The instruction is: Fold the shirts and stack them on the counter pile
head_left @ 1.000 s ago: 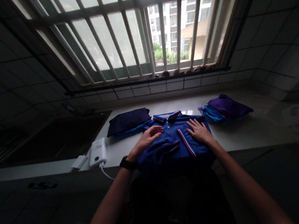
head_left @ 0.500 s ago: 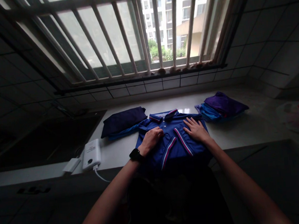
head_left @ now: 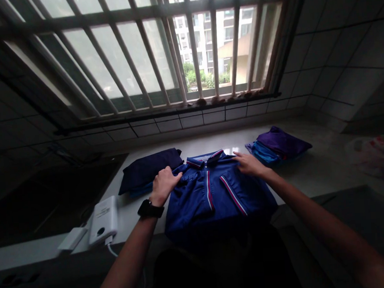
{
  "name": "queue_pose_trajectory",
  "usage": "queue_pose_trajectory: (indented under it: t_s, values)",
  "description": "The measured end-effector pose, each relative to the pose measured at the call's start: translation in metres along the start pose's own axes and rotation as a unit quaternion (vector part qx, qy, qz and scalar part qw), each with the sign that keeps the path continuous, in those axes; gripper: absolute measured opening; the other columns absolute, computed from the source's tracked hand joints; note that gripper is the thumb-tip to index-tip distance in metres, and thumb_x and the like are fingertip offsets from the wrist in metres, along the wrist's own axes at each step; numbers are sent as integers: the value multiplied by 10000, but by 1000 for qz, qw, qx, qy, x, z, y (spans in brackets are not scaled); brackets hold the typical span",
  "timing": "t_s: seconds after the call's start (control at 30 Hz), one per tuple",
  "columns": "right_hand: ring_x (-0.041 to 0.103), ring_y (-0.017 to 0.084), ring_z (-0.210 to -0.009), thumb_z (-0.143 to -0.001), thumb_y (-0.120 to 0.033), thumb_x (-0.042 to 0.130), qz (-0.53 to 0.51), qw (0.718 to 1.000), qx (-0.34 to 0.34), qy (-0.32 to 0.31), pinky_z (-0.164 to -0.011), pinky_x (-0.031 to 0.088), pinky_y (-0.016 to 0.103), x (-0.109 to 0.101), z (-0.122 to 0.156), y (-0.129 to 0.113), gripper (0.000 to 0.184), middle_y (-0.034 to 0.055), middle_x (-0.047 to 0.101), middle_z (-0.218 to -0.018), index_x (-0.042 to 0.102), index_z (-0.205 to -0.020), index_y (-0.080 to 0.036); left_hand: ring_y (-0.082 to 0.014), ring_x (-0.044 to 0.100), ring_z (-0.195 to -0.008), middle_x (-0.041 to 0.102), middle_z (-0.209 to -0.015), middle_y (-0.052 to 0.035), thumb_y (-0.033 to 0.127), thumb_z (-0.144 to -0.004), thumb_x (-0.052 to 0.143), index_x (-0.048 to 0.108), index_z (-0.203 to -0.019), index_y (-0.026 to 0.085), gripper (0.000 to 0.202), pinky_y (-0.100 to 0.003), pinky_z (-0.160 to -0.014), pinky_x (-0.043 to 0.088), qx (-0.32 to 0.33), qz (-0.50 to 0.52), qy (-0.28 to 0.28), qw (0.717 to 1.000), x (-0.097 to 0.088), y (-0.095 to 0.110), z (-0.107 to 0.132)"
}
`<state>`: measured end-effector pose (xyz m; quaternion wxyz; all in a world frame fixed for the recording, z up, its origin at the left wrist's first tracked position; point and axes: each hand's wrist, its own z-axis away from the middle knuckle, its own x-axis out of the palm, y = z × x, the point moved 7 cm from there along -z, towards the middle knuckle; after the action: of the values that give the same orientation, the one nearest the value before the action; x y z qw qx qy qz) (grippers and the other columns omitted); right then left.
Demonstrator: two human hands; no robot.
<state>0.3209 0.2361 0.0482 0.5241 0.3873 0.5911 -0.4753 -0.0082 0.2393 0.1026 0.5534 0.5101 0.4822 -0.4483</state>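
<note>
A blue polo shirt (head_left: 215, 195) with red and white sleeve stripes lies front up on the pale counter (head_left: 312, 170), both sleeves folded in over the chest. My left hand (head_left: 163, 183), with a black watch on the wrist, is closed on the shirt's left shoulder edge. My right hand (head_left: 247, 163) rests at the shirt's right shoulder near the collar, its fingers curled onto the cloth. The shirt's lower part hangs over the counter's front edge.
A folded dark navy garment (head_left: 147, 169) lies left of the shirt. A folded purple and blue pile (head_left: 279, 144) lies to the right. A white power bank (head_left: 103, 220) with a cable sits at the counter's left front, beside a dark sink (head_left: 51, 193). A barred window (head_left: 159, 54) is behind.
My left hand slid from the shirt's chest out to its left shoulder after laying the left sleeve in. My right hand moved up from the right sleeve to the shoulder by the collar.
</note>
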Motion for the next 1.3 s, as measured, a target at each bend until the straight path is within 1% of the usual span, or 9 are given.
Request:
queue_pose_trajectory:
  t_s: [0.17,0.37,0.47,0.6,0.77,0.9,1.1,1.17,1.3]
  values:
    - [632,281,-1233,-674,-111,749,-96,991,25,-85,-999,531,319,-12,-35,11,831,168,632,-1385,496,-1466,-111,-340,732,-960,738,-1055,-215,296,-762,734,539,-1243,86,559,-328,-737,536,32,35,-14,999,3,9,-19]
    - [712,204,-643,-712,-138,722,-226,960,36,-159,-627,591,300,-4,-47,-2,169,18,743,-705,728,-881,-147,-187,687,-626,715,-714,-46,171,-800,578,695,-902,140,158,-262,-646,524,123,172,-73,975,6,22,-49]
    - [716,211,-694,-698,-114,726,-221,972,54,-56,-681,580,282,-32,-71,-6,90,18,729,-676,701,-772,-158,-153,664,-655,704,-749,-50,77,-794,550,661,-877,116,144,-264,-737,526,140,214,36,966,-28,39,-77]
    - [674,252,-1044,-815,-111,584,-198,970,65,125,-887,525,309,-99,-106,-12,209,92,742,-994,671,-1000,-156,-172,641,-985,696,-1024,-104,72,-873,542,583,-869,127,68,-292,-960,469,161,246,168,941,-93,64,-107]
    - [628,232,-990,-906,-280,545,-249,862,-19,441,-890,510,363,-170,-39,-19,202,73,682,-1021,591,-1079,-185,-178,653,-1000,673,-1084,-59,219,-922,594,519,-1013,194,120,-311,-897,524,213,373,301,852,-152,38,-62]
    - [621,247,-959,-872,-318,568,-264,879,-7,396,-858,524,366,-117,68,-25,130,71,655,-983,562,-981,-247,-244,639,-1113,695,-1135,-46,365,-846,635,495,-896,243,192,-400,-981,527,219,413,253,847,-102,-16,31]
    - [627,234,-1063,-707,-32,414,-313,924,-31,215,-926,530,374,18,163,-51,313,81,607,-1125,500,-892,-269,-265,627,-1213,680,-1309,-78,190,-735,490,564,-904,252,195,-473,-1141,443,166,305,-40,937,63,-46,123]
    - [618,219,-1104,-672,3,386,-298,936,-29,184,-958,521,366,38,166,-53,388,79,585,-1171,502,-923,-269,-261,594,-1280,618,-1419,-87,145,-727,463,619,-1068,235,386,-489,-1215,352,193,247,-51,948,85,-40,130]
    - [606,220,-1093,-677,4,393,-263,945,-5,193,-977,508,364,34,139,-34,375,95,569,-1145,507,-929,-249,-241,569,-1320,601,-1438,-108,93,-781,417,544,-1363,195,604,-478,-1233,325,221,203,-45,953,83,-20,107]
